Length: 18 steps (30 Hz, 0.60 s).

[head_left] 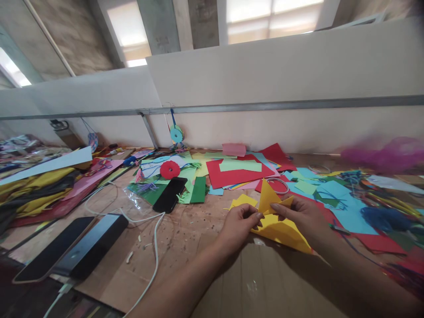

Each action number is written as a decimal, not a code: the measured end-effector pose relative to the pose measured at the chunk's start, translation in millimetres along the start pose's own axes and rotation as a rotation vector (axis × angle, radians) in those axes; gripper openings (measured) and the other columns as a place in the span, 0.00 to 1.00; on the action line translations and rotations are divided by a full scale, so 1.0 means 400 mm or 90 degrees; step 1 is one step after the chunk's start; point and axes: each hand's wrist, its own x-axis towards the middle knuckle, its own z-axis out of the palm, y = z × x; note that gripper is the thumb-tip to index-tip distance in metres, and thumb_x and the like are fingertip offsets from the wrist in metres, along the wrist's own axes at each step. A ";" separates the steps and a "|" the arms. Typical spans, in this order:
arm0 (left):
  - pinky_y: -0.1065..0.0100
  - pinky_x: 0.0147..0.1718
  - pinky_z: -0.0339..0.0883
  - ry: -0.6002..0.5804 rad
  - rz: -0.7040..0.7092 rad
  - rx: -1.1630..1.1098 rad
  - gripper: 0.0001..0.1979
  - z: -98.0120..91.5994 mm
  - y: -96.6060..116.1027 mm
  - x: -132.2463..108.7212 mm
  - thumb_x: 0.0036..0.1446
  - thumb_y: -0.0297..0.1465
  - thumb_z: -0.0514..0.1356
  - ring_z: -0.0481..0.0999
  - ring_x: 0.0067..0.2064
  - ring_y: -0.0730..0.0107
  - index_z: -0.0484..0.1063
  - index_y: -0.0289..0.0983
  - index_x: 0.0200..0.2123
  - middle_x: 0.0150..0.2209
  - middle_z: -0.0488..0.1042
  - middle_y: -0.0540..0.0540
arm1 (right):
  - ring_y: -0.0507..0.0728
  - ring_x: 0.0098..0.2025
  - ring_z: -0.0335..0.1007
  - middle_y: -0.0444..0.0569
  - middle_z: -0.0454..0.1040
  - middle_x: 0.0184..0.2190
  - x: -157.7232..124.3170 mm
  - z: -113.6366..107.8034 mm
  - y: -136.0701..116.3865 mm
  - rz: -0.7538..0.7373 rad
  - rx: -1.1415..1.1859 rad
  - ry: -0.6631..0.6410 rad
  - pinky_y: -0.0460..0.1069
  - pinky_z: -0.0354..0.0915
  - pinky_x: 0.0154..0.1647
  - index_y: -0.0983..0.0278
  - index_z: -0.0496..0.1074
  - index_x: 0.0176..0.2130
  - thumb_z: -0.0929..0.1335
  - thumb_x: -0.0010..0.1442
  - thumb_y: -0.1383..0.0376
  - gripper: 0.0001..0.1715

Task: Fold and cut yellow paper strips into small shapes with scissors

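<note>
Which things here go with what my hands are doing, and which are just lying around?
Apparently in use:
folded yellow paper, held by the left hand and right hand

Apparently just lying about:
red disc
phone nearest that disc
blue yarn
pink bundle

The left hand [237, 224] and right hand [296, 214] cover parts of the folded yellow paper [266, 196]. At right, a magenta heap [394, 153], perhaps netting, is blurred. The bottom edge cuts off 2 runs of white cable [156, 247].
</note>
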 end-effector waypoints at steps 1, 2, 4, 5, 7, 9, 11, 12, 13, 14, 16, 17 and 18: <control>0.70 0.31 0.61 0.001 0.003 0.001 0.16 0.000 -0.001 0.000 0.48 0.42 0.66 0.69 0.28 0.73 0.70 0.35 0.28 0.24 0.72 0.49 | 0.59 0.32 0.75 0.49 0.80 0.28 -0.001 0.001 0.000 0.000 0.003 0.000 0.51 0.68 0.32 0.60 0.77 0.29 0.75 0.50 0.50 0.16; 0.70 0.31 0.61 0.002 0.005 0.001 0.15 0.000 -0.003 0.001 0.48 0.42 0.65 0.69 0.27 0.73 0.70 0.35 0.28 0.24 0.72 0.49 | 0.59 0.32 0.75 0.49 0.80 0.28 -0.002 0.001 0.001 0.000 0.007 -0.003 0.51 0.68 0.32 0.60 0.77 0.29 0.75 0.51 0.50 0.16; 0.70 0.31 0.61 -0.002 0.006 -0.003 0.15 0.000 -0.005 0.001 0.49 0.42 0.65 0.69 0.28 0.74 0.70 0.35 0.28 0.24 0.72 0.49 | 0.60 0.33 0.75 0.49 0.80 0.29 -0.003 0.002 0.004 0.000 0.012 -0.008 0.51 0.68 0.31 0.61 0.77 0.30 0.75 0.51 0.50 0.16; 0.70 0.31 0.62 -0.008 0.007 -0.006 0.15 0.000 -0.005 0.001 0.49 0.42 0.65 0.70 0.28 0.73 0.70 0.35 0.29 0.25 0.72 0.49 | 0.60 0.33 0.75 0.49 0.80 0.30 -0.004 0.002 0.004 -0.002 0.010 -0.010 0.51 0.68 0.31 0.61 0.77 0.31 0.74 0.52 0.50 0.17; 0.70 0.32 0.62 -0.023 0.015 -0.011 0.16 0.002 -0.004 -0.001 0.48 0.42 0.66 0.70 0.29 0.73 0.70 0.35 0.29 0.26 0.73 0.49 | 0.60 0.32 0.75 0.49 0.80 0.29 -0.006 0.003 0.003 -0.006 0.000 -0.006 0.51 0.68 0.31 0.61 0.77 0.30 0.74 0.51 0.50 0.17; 0.70 0.32 0.62 -0.026 0.018 -0.017 0.17 0.004 -0.002 -0.002 0.47 0.43 0.67 0.70 0.29 0.73 0.70 0.35 0.28 0.26 0.73 0.49 | 0.59 0.31 0.74 0.48 0.79 0.27 -0.009 0.003 0.001 -0.010 -0.012 0.003 0.51 0.68 0.31 0.60 0.76 0.29 0.74 0.51 0.50 0.16; 0.70 0.32 0.62 -0.014 0.011 -0.022 0.18 0.006 -0.001 -0.003 0.46 0.44 0.67 0.70 0.28 0.73 0.70 0.36 0.27 0.25 0.72 0.49 | 0.59 0.30 0.74 0.48 0.79 0.27 -0.010 0.004 -0.002 -0.011 -0.012 0.010 0.51 0.68 0.30 0.59 0.76 0.28 0.74 0.51 0.50 0.16; 0.70 0.32 0.62 -0.005 0.007 -0.023 0.18 0.006 0.000 -0.003 0.45 0.44 0.67 0.70 0.28 0.73 0.70 0.36 0.27 0.25 0.72 0.49 | 0.59 0.31 0.74 0.48 0.79 0.27 -0.011 0.004 -0.003 -0.012 -0.009 0.012 0.51 0.68 0.30 0.60 0.76 0.28 0.74 0.51 0.50 0.16; 0.69 0.32 0.62 0.001 0.005 -0.025 0.18 0.007 0.000 -0.002 0.45 0.45 0.68 0.70 0.28 0.73 0.70 0.36 0.27 0.24 0.72 0.49 | 0.59 0.31 0.74 0.49 0.79 0.28 -0.011 0.004 -0.003 -0.013 -0.005 0.012 0.51 0.68 0.30 0.60 0.75 0.28 0.74 0.51 0.50 0.17; 0.70 0.32 0.62 0.004 0.005 -0.027 0.19 0.007 0.001 -0.002 0.44 0.45 0.68 0.69 0.27 0.73 0.69 0.36 0.26 0.24 0.72 0.49 | 0.59 0.31 0.74 0.49 0.79 0.28 -0.011 0.003 -0.003 -0.014 -0.004 0.010 0.50 0.68 0.30 0.60 0.75 0.28 0.74 0.52 0.50 0.17; 0.70 0.31 0.62 0.005 0.005 -0.038 0.19 0.006 0.003 -0.002 0.43 0.45 0.68 0.69 0.26 0.73 0.69 0.36 0.26 0.23 0.71 0.49 | 0.59 0.32 0.74 0.49 0.78 0.28 -0.010 0.002 -0.001 -0.018 -0.004 0.004 0.50 0.68 0.30 0.60 0.75 0.29 0.74 0.52 0.49 0.18; 0.70 0.31 0.62 0.001 0.003 -0.046 0.19 0.006 0.005 -0.003 0.43 0.45 0.68 0.69 0.26 0.73 0.69 0.36 0.26 0.23 0.71 0.49 | 0.59 0.32 0.74 0.49 0.78 0.28 -0.009 0.001 0.000 -0.018 -0.005 0.002 0.50 0.68 0.30 0.61 0.75 0.29 0.74 0.52 0.49 0.18; 0.70 0.32 0.62 -0.004 0.001 -0.052 0.19 0.005 0.008 -0.004 0.43 0.45 0.68 0.69 0.27 0.73 0.69 0.35 0.26 0.24 0.72 0.49 | 0.59 0.31 0.74 0.49 0.78 0.28 -0.009 0.000 0.000 -0.017 -0.003 0.004 0.50 0.68 0.30 0.61 0.75 0.29 0.74 0.51 0.49 0.18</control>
